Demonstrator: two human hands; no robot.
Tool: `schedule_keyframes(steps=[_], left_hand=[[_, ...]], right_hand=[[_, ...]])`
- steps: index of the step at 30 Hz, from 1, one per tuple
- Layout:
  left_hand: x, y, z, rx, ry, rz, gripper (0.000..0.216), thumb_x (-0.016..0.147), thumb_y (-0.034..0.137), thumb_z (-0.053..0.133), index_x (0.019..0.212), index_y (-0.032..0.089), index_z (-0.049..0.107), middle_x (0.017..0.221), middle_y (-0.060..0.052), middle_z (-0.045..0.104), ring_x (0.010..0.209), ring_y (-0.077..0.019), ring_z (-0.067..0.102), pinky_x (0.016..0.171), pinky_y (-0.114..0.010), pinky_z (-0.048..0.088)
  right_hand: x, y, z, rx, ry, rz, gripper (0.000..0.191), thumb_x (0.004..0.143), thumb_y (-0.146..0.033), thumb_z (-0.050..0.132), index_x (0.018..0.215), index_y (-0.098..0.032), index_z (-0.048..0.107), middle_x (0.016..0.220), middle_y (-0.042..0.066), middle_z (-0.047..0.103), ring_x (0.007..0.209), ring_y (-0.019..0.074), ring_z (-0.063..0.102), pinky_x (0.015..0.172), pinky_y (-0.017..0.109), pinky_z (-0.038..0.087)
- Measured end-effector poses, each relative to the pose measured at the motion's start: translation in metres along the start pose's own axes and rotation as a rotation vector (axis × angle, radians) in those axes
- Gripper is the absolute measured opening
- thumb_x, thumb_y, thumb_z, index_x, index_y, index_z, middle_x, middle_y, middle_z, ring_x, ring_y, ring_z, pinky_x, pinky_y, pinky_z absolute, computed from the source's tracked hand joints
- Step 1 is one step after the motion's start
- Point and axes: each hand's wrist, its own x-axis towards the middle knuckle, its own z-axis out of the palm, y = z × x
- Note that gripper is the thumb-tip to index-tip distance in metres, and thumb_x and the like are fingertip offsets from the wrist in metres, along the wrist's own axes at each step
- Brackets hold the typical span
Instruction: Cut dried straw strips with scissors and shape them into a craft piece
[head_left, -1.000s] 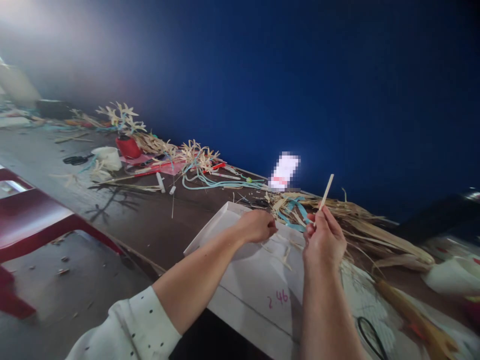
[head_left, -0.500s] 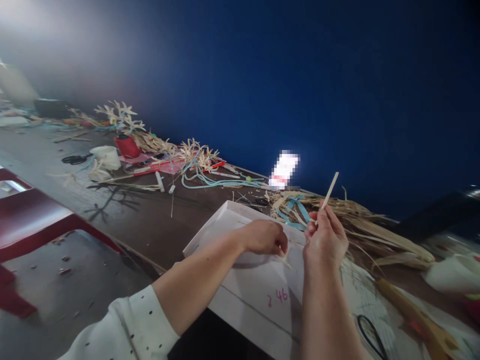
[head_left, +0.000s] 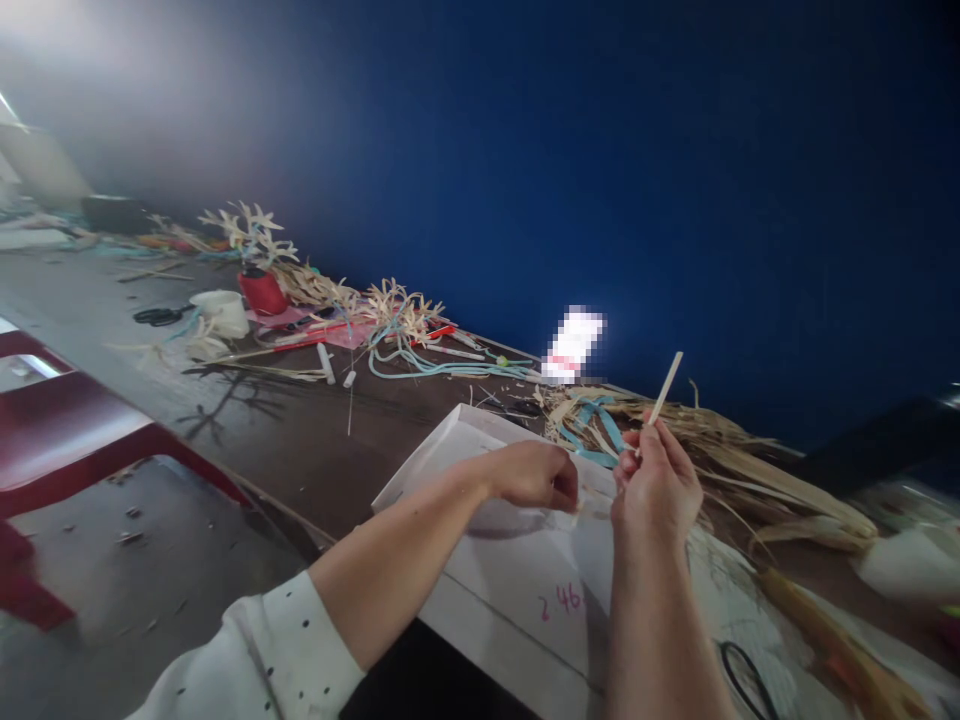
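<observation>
My right hand is closed in a pinch on a thin pale straw strip that sticks up and to the right. My left hand is closed just left of it, over a white box lid. Its fingertips pinch a small pale straw piece near the right hand. Behind both hands lies a pile of dried straw with blue ribbon.
A long dark table carries straw flowers, a red pot, a white cup, scissors and cords. Dried leaves spread to the right. A red plastic chair stands at the left. Blue wall behind.
My left hand has moved right and toward me over the lid and now pinches a small straw piece by my right hand. The right hand has barely shifted.
</observation>
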Motion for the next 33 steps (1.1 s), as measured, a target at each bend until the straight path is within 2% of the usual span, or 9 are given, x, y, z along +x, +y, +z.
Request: schedule_keyframes(steps=[2, 5, 8, 11, 14, 16, 22, 27, 33], left_hand=[[-0.001, -0.004, -0.008, -0.16, 0.128, -0.086, 0.017, 0.069, 0.03, 0.06, 0.077, 0.016, 0.065, 0.074, -0.002, 0.064, 0.064, -0.0103, 0.053, 0.055, -0.02, 0.036], [0.0, -0.009, -0.016, -0.523, 0.333, -0.278, 0.018, 0.073, 0.03, 0.056, 0.079, 0.013, 0.06, 0.075, -0.004, 0.065, 0.064, -0.0098, 0.055, 0.055, -0.02, 0.04], [0.002, -0.01, -0.019, -0.807, 0.481, -0.377, 0.02, 0.072, 0.029, 0.06, 0.081, 0.012, 0.057, 0.079, -0.006, 0.066, 0.067, -0.0102, 0.058, 0.059, -0.022, 0.045], [0.003, -0.008, -0.019, -0.939, 0.54, -0.375, 0.019, 0.07, 0.022, 0.063, 0.085, 0.011, 0.058, 0.079, -0.006, 0.066, 0.069, -0.0106, 0.06, 0.064, -0.024, 0.048], [0.004, -0.007, -0.018, -0.934, 0.564, -0.365, 0.017, 0.07, 0.018, 0.063, 0.085, 0.01, 0.06, 0.076, -0.005, 0.066, 0.068, -0.0102, 0.06, 0.066, -0.024, 0.049], [0.004, -0.007, -0.017, -0.887, 0.572, -0.361, 0.016, 0.069, 0.016, 0.063, 0.084, 0.01, 0.061, 0.074, -0.005, 0.065, 0.066, -0.0094, 0.059, 0.065, -0.024, 0.049], [0.006, -0.008, -0.016, -0.83, 0.572, -0.364, 0.022, 0.07, 0.02, 0.063, 0.089, 0.01, 0.061, 0.079, -0.007, 0.065, 0.068, -0.0102, 0.059, 0.064, -0.023, 0.048], [0.005, -0.012, -0.013, -0.778, 0.473, -0.367, 0.029, 0.069, 0.027, 0.064, 0.094, 0.013, 0.063, 0.091, -0.007, 0.065, 0.075, -0.0116, 0.059, 0.064, -0.023, 0.047], [0.004, -0.014, -0.011, -0.635, 0.492, -0.349, 0.039, 0.071, 0.046, 0.057, 0.089, 0.013, 0.066, 0.082, -0.006, 0.067, 0.068, -0.011, 0.056, 0.058, -0.022, 0.042]], right_hand=[[0.0, 0.0, 0.0, 0.006, 0.017, -0.002, 0.044, 0.063, -0.039, 0.072, 0.101, -0.018, 0.067, 0.063, -0.002, 0.055, 0.04, 0.0024, 0.036, 0.033, 0.014, 0.024], [-0.001, 0.001, 0.001, 0.009, -0.018, 0.044, 0.044, 0.061, -0.04, 0.073, 0.099, -0.018, 0.067, 0.064, -0.001, 0.055, 0.04, 0.0021, 0.037, 0.033, 0.014, 0.024], [-0.004, 0.001, 0.002, -0.011, -0.177, 0.169, 0.046, 0.06, -0.04, 0.074, 0.1, -0.018, 0.066, 0.062, -0.002, 0.055, 0.039, 0.002, 0.035, 0.033, 0.014, 0.021], [-0.009, 0.003, 0.002, -0.056, -0.398, 0.333, 0.052, 0.06, -0.039, 0.074, 0.107, -0.019, 0.063, 0.061, -0.003, 0.055, 0.039, 0.002, 0.034, 0.034, 0.014, 0.02], [-0.011, 0.006, 0.002, -0.146, -0.575, 0.393, 0.053, 0.063, -0.04, 0.072, 0.111, -0.021, 0.06, 0.062, -0.002, 0.056, 0.041, 0.0034, 0.036, 0.036, 0.014, 0.02], [-0.011, 0.008, 0.001, -0.204, -0.613, 0.373, 0.051, 0.064, -0.041, 0.071, 0.11, -0.021, 0.06, 0.063, -0.001, 0.057, 0.042, 0.0041, 0.038, 0.037, 0.015, 0.02], [-0.009, 0.011, 0.002, -0.248, -0.551, 0.335, 0.043, 0.062, -0.04, 0.073, 0.098, -0.019, 0.064, 0.064, 0.0, 0.058, 0.042, 0.0042, 0.037, 0.037, 0.016, 0.02], [-0.009, 0.012, 0.002, -0.203, -0.533, 0.353, 0.043, 0.061, -0.039, 0.073, 0.098, -0.02, 0.064, 0.063, -0.002, 0.057, 0.041, 0.0038, 0.035, 0.037, 0.016, 0.019], [-0.009, 0.011, 0.002, -0.2, -0.553, 0.357, 0.043, 0.062, -0.039, 0.073, 0.099, -0.02, 0.064, 0.064, -0.002, 0.056, 0.041, 0.0027, 0.033, 0.037, 0.015, 0.017]])
